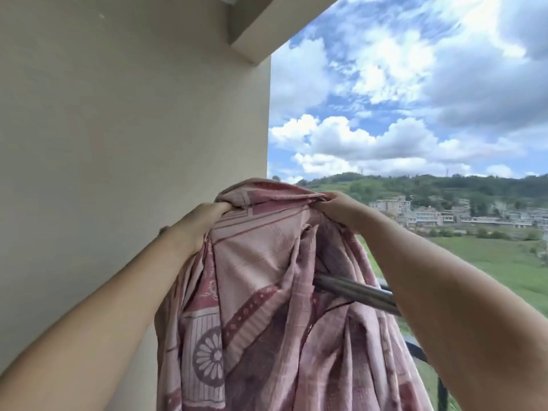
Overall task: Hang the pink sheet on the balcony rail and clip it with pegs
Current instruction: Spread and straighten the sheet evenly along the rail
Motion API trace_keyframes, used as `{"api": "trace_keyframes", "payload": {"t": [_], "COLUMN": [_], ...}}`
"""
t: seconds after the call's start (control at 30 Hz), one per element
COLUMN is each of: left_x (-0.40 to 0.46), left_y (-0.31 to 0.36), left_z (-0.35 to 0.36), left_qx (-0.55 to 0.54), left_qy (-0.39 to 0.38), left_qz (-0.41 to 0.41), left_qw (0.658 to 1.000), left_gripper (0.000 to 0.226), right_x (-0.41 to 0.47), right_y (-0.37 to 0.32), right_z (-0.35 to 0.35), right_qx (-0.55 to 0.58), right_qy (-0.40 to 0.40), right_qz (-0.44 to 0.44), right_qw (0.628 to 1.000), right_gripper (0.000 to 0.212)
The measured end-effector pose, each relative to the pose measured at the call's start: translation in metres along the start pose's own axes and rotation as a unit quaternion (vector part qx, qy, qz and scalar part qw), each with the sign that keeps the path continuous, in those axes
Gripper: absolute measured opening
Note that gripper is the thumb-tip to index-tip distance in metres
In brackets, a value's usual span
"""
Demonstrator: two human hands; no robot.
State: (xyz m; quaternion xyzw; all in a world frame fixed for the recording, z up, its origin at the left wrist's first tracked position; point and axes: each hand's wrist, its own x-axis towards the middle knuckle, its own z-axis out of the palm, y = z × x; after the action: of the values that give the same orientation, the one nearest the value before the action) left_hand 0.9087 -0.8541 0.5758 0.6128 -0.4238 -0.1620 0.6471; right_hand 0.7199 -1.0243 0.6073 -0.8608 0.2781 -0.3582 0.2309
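The pink sheet (261, 292), patterned with darker bands and a flower-like wheel, hangs bunched in front of me, raised above the balcony rail (358, 293). My left hand (201, 223) grips its top edge on the left. On the right, my right hand (338, 210) holds the same gathered edge. The sheet's folds drop down over the metal rail, hiding most of it; only a short grey stretch shows between the cloth and my right forearm. No pegs are visible.
A beige wall (124, 143) rises close on the left, with an overhead beam (267, 28) at the top. Beyond the rail lie open sky, green fields and distant buildings (444, 215). A dark lower railing bar (421, 354) shows at the lower right.
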Motion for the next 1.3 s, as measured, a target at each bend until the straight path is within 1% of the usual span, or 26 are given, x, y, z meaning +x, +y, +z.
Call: {"api": "trace_keyframes", "payload": {"t": [0.03,0.07,0.13,0.17,0.2,0.27,0.3,0.33,0.37,0.4,0.47,0.5,0.57,0.63,0.67,0.73,0.77,0.8,0.9,0.97,1.07,1.13,1.2,1.23,1.27,1.3], "left_x": [0.009,0.014,0.015,0.013,0.004,-0.022,-0.039,-0.057,-0.072,-0.084,-0.094,-0.096,-0.097,-0.094,-0.091,-0.086,-0.083,-0.082,-0.08,-0.081,-0.081,-0.088,-0.107,-0.119,-0.131,-0.144], "left_y": [-0.017,-0.035,-0.071,-0.086,-0.095,-0.103,-0.106,-0.108,-0.115,-0.123,-0.141,-0.147,-0.147,-0.137,-0.131,-0.115,-0.107,-0.099,-0.072,-0.052,-0.018,0.007,0.025,0.031,0.031,0.028], "left_z": [-0.005,-0.009,-0.01,-0.009,-0.004,0.012,0.023,0.037,0.048,0.058,0.074,0.079,0.082,0.074,0.067,0.049,0.04,0.033,0.024,0.028,0.037,0.043,0.053,0.059,0.067,0.077], "left_qx": [0.093,0.187,0.308,0.342,0.364,0.342,0.313,0.287,0.266,0.264,0.309,0.321,0.29,0.257,0.246,0.239,0.243,0.252,0.264,0.205,0.017,0.049,0.162,0.272,0.414,0.546], "left_qy": [0.074,0.117,0.072,0.045,0.053,0.144,0.162,0.133,0.072,0.006,-0.06,-0.067,-0.044,-0.008,0.01,0.05,0.073,0.096,0.122,0.122,0.076,0.064,0.011,-0.018,-0.031,-0.027], "left_qz": [0.008,0.012,-0.026,-0.024,0.011,0.169,0.243,0.276,0.268,0.225,0.15,0.14,0.166,0.166,0.156,0.145,0.15,0.163,0.211,0.196,0.125,0.14,0.196,0.22,0.244,0.269], "left_qw": [0.993,0.975,0.948,0.938,0.93,0.913,0.904,0.908,0.923,0.938,0.937,0.934,0.941,0.952,0.957,0.959,0.955,0.949,0.933,0.951,0.989,0.987,0.967,0.937,0.876,0.793], "left_gripper": [0.018,0.027,0.058,0.07,0.07,0.044,0.027,0.019,0.027,0.04,0.055,0.049,0.022,0.026,0.026,0.025,0.026,0.027,0.026,0.026,0.022,0.024,0.034,0.053,0.073,0.086], "right_x": [0.01,0.017,0.012,0.007,0.0,-0.006,-0.007,-0.01,-0.014,-0.018,-0.029,-0.036,-0.044,-0.054,-0.059,-0.067,-0.069,-0.07,-0.068,-0.067,-0.073,-0.084,-0.102,-0.114,-0.128,-0.142], "right_y": [0.003,0.008,0.01,0.007,0.002,-0.008,-0.012,-0.016,-0.021,-0.026,-0.034,-0.038,-0.037,-0.032,-0.029,-0.023,-0.022,-0.021,-0.017,-0.015,-0.018,-0.021,-0.022,-0.023,-0.023,-0.023], "right_z": [0.018,0.036,0.057,0.057,0.054,0.04,0.034,0.03,0.028,0.028,0.029,0.029,0.027,0.029,0.031,0.036,0.037,0.037,0.033,0.031,0.02,-0.001,-0.034,-0.052,-0.069,-0.084], "right_qx": [-0.108,-0.232,-0.382,-0.388,-0.361,-0.284,-0.254,-0.234,-0.218,-0.203,-0.192,-0.202,-0.22,-0.219,-0.22,-0.285,-0.312,-0.308,-0.203,-0.088,0.06,0.124,0.144,0.11,0.042,-0.037], "right_qy": [-0.015,-0.078,-0.221,-0.261,-0.284,-0.303,-0.298,-0.292,-0.289,-0.289,-0.309,-0.319,-0.337,-0.354,-0.35,-0.29,-0.232,-0.178,-0.112,-0.037,0.047,0.071,0.051,0.015,-0.036,-0.094], "right_qz": [-0.017,-0.011,0.053,0.094,0.129,0.142,0.138,0.133,0.13,0.131,0.128,0.128,0.134,0.145,0.139,0.07,0.025,0.009,0.038,0.063,0.075,0.083,0.063,0.042,0.023,0.018], "right_qw": [0.994,0.969,0.896,0.879,0.879,0.898,0.91,0.918,0.923,0.926,0.923,0.917,0.906,0.897,0.9,0.911,0.921,0.935,0.972,0.993,0.994,0.986,0.986,0.993,0.998,0.995], "right_gripper": [0.013,0.016,0.024,0.035,0.041,0.042,0.039,0.036,0.033,0.032,0.033,0.036,0.051,0.068,0.066,0.028,0.023,0.031,0.028,0.024,0.032,0.029,0.025,0.027,0.033,0.043]}}
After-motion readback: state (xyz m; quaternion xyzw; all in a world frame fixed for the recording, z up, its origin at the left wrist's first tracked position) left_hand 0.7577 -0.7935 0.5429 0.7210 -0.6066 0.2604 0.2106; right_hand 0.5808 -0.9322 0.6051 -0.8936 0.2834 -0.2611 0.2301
